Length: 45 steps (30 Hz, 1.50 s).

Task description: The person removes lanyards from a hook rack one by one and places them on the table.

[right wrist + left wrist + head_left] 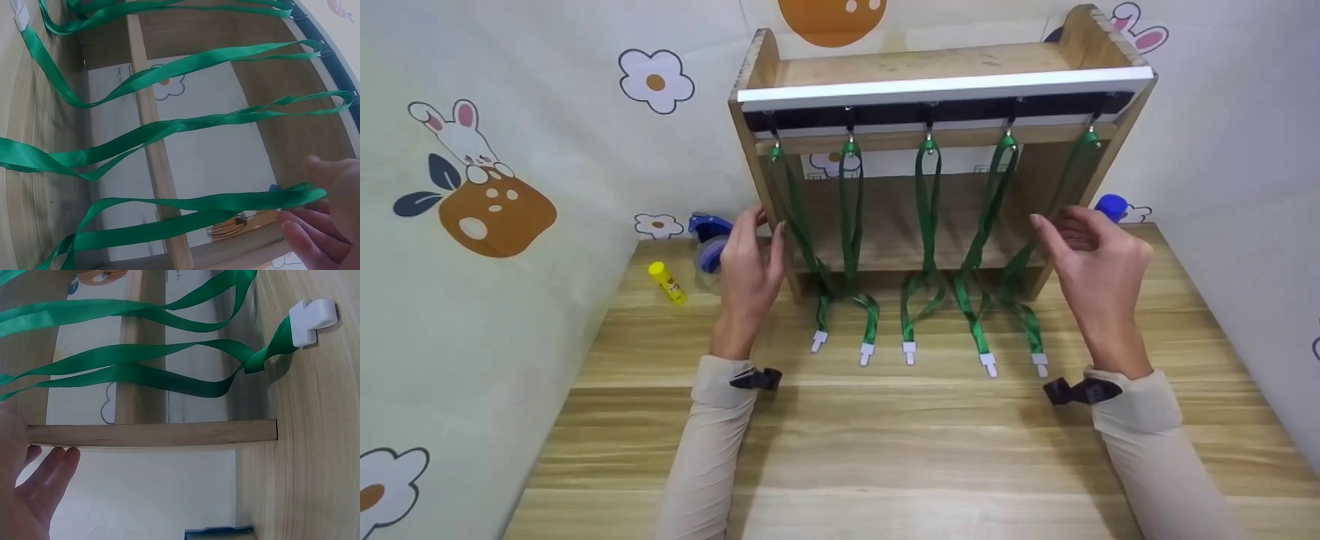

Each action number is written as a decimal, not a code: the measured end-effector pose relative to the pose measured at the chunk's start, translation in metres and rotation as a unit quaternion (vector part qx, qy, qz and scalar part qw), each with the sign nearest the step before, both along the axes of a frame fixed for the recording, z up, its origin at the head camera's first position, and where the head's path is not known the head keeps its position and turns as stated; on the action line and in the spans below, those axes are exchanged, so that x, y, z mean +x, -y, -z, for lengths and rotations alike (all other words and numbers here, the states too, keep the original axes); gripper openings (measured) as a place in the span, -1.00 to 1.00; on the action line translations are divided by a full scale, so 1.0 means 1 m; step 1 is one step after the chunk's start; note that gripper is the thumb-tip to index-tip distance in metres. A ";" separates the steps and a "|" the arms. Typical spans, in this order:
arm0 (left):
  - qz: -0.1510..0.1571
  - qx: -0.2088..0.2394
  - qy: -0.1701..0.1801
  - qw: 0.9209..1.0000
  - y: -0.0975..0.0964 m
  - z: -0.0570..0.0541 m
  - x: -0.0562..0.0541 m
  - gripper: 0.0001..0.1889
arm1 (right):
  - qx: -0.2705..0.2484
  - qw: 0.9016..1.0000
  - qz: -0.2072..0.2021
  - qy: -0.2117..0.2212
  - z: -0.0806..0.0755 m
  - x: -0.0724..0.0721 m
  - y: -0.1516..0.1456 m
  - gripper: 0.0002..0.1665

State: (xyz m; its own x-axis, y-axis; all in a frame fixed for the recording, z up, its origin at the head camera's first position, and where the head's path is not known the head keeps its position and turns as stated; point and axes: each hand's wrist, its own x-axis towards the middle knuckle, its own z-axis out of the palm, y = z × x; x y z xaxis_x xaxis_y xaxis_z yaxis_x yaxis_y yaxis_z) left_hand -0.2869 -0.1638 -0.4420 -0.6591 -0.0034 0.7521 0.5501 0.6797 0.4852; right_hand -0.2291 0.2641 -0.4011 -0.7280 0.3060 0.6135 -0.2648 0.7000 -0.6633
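Observation:
A wooden shelf rack (960, 196) stands upright on the table, with several green lanyards (928, 210) hanging in a row from hooks on the dark strip (885, 114) under its white front edge. Their white clips (910, 352) lie on the tabletop in front. My left hand (750, 270) holds the rack's left side panel (152, 434), thumb at the front edge and fingers on the outer side. At the right panel, my right hand (1099, 270) grips with the thumb inside and fingers outside. The rightmost lanyard (197, 208) runs close by this thumb, partly hidden by the hand.
Left of the rack lies a yellow glue stick (667, 283). A blue tape dispenser (709, 232) is partly behind my left hand. Something with a blue cap (1111, 207) stands behind my right hand. Patterned cloth walls (547, 300) close in the table on the back and sides.

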 end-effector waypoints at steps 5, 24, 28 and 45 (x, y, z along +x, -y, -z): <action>0.001 0.004 -0.011 1.000 0.000 0.001 0.000 -0.62 | 0.013 1.000 -0.008 -0.015 0.003 -0.004 -0.001 -0.51; -0.004 0.006 0.002 1.000 0.004 0.000 -0.001 -0.61 | -0.068 0.995 0.052 -0.049 -0.038 0.012 -0.035 -0.81; -0.001 0.006 0.008 1.000 0.003 0.000 0.000 -0.60 | -0.066 0.995 0.058 -0.035 -0.044 0.014 -0.046 -0.78; -0.006 0.005 0.004 1.000 0.000 0.001 -0.001 -0.61 | -0.017 0.995 0.101 -0.009 -0.065 -0.007 -0.087 -0.66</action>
State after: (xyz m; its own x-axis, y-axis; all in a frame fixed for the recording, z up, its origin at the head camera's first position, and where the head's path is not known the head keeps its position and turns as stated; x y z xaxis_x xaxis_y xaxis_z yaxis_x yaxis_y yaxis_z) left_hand -0.2878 -0.1638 -0.4427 -0.6652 -0.0192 0.7465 0.5381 0.6808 0.4970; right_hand -0.2361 0.3514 -0.3364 -0.6386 0.4645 0.6136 -0.1342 0.7178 -0.6831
